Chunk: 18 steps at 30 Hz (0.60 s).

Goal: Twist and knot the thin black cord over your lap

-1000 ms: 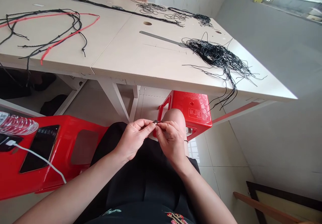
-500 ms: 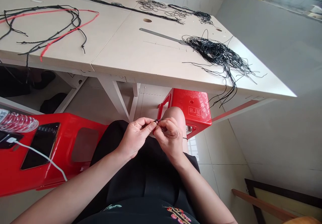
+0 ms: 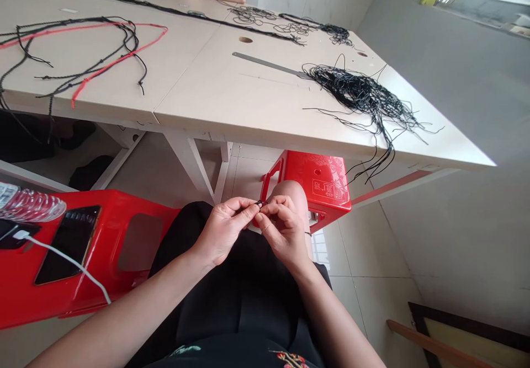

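Both grips pinch small black cord knot: left hand, right hand, fingertips meeting above lap.

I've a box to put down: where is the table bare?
Bare: tabletop between the metal ruler, the front edge and the black thread heap. Crowded: that heap at right, red and black cords at left, loops at the back.

Pale table has a big tangle of black strings touching a metal ruler, red and black braided cords off to the left, plus a phone and water bottle sitting on a red stool.
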Available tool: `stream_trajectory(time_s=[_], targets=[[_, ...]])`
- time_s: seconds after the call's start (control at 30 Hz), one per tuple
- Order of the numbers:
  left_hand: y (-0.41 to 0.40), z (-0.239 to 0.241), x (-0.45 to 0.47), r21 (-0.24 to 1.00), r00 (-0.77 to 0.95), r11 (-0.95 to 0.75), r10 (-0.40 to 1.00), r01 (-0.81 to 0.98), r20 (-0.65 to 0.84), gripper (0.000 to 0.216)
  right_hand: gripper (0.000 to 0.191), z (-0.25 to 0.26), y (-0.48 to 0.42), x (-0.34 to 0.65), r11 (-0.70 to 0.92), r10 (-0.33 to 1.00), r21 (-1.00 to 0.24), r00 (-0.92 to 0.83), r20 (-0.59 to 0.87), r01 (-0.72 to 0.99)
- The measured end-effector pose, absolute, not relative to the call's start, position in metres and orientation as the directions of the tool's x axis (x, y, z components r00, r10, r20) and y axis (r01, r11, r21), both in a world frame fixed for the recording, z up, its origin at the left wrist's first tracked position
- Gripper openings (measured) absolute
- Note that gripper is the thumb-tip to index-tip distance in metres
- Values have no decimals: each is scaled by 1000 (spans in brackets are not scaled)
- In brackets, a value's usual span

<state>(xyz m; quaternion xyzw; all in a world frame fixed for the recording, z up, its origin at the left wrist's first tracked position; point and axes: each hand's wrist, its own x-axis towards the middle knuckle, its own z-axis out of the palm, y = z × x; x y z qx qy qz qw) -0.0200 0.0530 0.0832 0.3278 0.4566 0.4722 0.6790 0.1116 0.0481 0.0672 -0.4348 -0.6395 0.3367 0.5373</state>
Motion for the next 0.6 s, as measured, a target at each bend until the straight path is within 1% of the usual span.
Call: stream_trajectory(time_s=[0.1, 0.2, 0.23, 0.3, 0.4, 0.47, 0.6], targets=[[55, 84, -24, 846, 200, 413, 910, -337, -364, 20, 9, 69, 52, 117, 314, 947, -944, -99, 304, 99], [57, 85, -24, 846, 192, 413, 910, -336, -368, 21, 11, 70, 53, 114, 291, 957, -952, -52, 287, 96], [58, 85, -23, 853, 174, 399, 917, -336, -360, 22, 12, 70, 52, 112, 305, 952, -943, -17, 306, 135], [58, 86, -21, 868, 143, 369, 929, -331, -341, 23, 12, 68, 49, 107, 385, 910, -884, 51, 412, 264], [57, 85, -19, 887, 109, 338, 941, -315, -320, 23, 14, 63, 45, 100, 531, 785, -728, 70, 615, 435], [57, 83, -19, 900, 87, 315, 949, -301, -304, 23, 18, 60, 44, 98, 584, 735, -667, 47, 677, 462], [57, 80, -20, 937, 46, 266, 964, -226, -263, 22, 24, 60, 45, 99, 609, 691, -614, 45, 722, 503]])
